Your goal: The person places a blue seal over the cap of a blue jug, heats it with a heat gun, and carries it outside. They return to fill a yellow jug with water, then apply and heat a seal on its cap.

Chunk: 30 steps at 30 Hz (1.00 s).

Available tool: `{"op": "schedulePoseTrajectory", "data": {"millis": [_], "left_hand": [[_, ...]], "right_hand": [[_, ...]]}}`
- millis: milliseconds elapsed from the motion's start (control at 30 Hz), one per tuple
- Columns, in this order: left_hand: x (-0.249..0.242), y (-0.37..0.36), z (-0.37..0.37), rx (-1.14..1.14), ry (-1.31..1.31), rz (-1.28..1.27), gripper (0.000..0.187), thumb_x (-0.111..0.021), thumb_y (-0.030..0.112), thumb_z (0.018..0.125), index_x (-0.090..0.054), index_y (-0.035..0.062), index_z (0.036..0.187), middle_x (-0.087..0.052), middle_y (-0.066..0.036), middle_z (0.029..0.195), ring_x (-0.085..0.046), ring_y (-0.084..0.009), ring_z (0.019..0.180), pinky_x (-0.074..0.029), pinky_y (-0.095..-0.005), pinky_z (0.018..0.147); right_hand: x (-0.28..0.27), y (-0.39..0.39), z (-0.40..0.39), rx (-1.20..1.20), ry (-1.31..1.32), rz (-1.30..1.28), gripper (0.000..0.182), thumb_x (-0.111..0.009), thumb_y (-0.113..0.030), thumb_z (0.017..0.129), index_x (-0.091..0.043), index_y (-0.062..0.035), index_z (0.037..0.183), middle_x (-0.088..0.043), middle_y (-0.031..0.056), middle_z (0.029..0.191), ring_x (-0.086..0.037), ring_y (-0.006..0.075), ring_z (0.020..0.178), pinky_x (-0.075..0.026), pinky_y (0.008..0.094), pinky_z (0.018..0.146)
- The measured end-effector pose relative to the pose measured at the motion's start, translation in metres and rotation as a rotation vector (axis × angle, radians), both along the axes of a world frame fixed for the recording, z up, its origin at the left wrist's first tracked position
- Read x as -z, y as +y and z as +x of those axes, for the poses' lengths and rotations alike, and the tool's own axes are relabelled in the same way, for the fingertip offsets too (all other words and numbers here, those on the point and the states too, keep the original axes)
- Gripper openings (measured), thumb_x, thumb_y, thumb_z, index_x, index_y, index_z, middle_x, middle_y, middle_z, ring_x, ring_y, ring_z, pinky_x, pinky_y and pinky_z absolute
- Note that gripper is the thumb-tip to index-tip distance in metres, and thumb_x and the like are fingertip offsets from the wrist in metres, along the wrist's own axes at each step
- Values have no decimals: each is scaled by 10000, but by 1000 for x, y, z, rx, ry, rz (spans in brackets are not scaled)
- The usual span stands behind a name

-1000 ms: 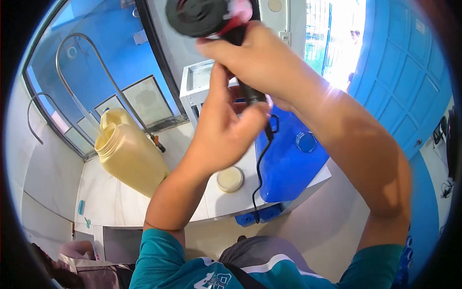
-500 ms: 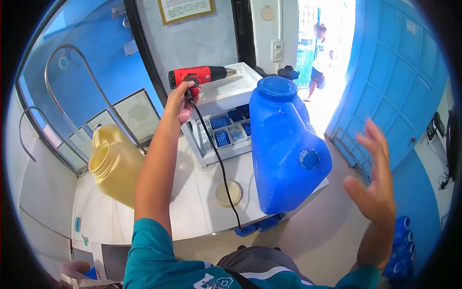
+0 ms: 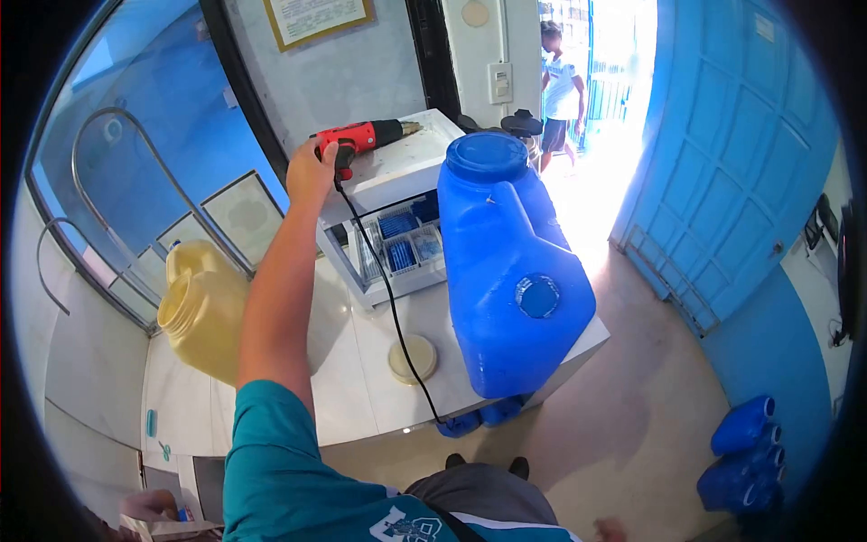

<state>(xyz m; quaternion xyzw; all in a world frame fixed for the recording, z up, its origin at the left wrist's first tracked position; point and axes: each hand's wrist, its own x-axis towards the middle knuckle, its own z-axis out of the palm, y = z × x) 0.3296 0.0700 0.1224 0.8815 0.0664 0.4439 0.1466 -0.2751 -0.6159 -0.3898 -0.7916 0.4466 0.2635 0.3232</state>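
My left hand [image 3: 312,173] is closed on the rear of a red and black heat gun [image 3: 354,140]. The gun lies over the top of a white drawer unit [image 3: 361,194], nozzle pointing right, and its black cord hangs down across the counter. To the right stands a large blue jug [image 3: 506,262] with a screw cap on top and a smaller round cap on its slanted face. Just a blurred bit of my right hand [image 3: 610,530] shows at the bottom edge, its fingers hidden.
A yellow jug [image 3: 208,312] without a cap stands left on the white counter [image 3: 348,397]. A round pale lid [image 3: 413,359] lies near the cord. Several blue jugs [image 3: 741,452] sit on the floor at right. In the bright doorway is a person [image 3: 562,90] beside the blue door [image 3: 731,172].
The heat gun has come down onto the drawer unit's top, still in my left hand. My right hand, raised and spread before, has dropped to the bottom edge. The person outside has moved left.
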Motion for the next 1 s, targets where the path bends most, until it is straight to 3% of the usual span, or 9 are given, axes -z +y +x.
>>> {"op": "schedulePoseTrajectory", "data": {"millis": [133, 333, 400, 433, 567, 700, 800, 933, 1000], "left_hand": [[12, -30, -61, 229, -135, -121, 446, -684, 322, 926, -620, 41, 1266, -629, -143, 1201, -634, -259, 1066, -532, -379, 879], [106, -48, -193, 369, -52, -241, 357, -684, 151, 930, -604, 31, 1257, -596, -50, 961, -564, -120, 831, -491, -262, 729], [155, -51, -237, 300, 65, -379, 340, -688, 117, 921, -608, 20, 1238, -610, -29, 929, -548, -97, 766, -472, -244, 690], [185, -52, -258, 283, 66, -401, 318, -688, 114, 921, -615, 14, 1214, -614, -26, 929, -541, -87, 750, -463, -237, 672], [277, -66, -359, 130, 222, -517, 249, -684, 94, 919, -636, 3, 1146, -631, -26, 928, -529, -71, 714, -455, -229, 637], [346, -98, -477, -152, 375, -708, 249, -672, 117, 928, -639, 1, 1147, -660, -50, 961, -573, -101, 705, -496, -256, 657], [428, -102, -580, -366, 528, -796, 377, -706, 247, 910, -635, -4, 1182, -696, -125, 1063, -677, -218, 875, -548, -341, 786], [479, -135, -729, -494, 1455, -1131, 748, -720, 531, 813, -600, -9, 1316, -624, -232, 1304, -580, -376, 1242, -459, -446, 1048], [491, -155, -796, -277, 1732, -835, 773, -694, 553, 818, -590, -6, 1342, -585, -226, 1369, -563, -392, 1256, -447, -448, 1067]], "right_hand": [[21, 59, -64, -283, 77, 176, 328, -639, -304, 905, -655, -36, 1093, -685, 179, 1064, -646, 332, 1012, -495, 464, 922], [43, 46, -28, -565, 26, 298, 329, -591, -317, 913, -728, -31, 1000, -721, 181, 1036, -684, 350, 941, -507, 475, 904], [54, 27, 23, -644, 115, 277, 332, -631, -329, 891, -730, -23, 973, -726, 177, 1043, -701, 322, 885, -525, 462, 878], [81, 11, 42, -405, 155, 316, 314, -682, -274, 870, -711, 0, 1020, -730, 159, 994, -694, 260, 851, -549, 421, 808], [85, -34, 126, -102, -260, 255, 294, -673, -193, 868, -649, 12, 1077, -676, 143, 897, -643, 186, 675, -500, 338, 560], [67, -59, 190, -153, -319, 285, 367, -671, -191, 872, -596, 16, 1166, -670, 135, 942, -648, 195, 678, -509, 341, 556], [73, -59, 228, -422, -79, 279, 338, -662, -195, 888, -599, 6, 1152, -666, 122, 884, -668, 221, 697, -511, 354, 549], [123, -39, 249, -691, 57, 266, 432, -736, -274, 865, -663, 46, 1146, -718, 195, 956, -710, 286, 867, -582, 393, 741], [141, -17, 261, -1007, 88, 192, 435, -732, -302, 870, -677, 21, 1157, -720, 200, 1062, -709, 339, 948, -570, 415, 840]]}}
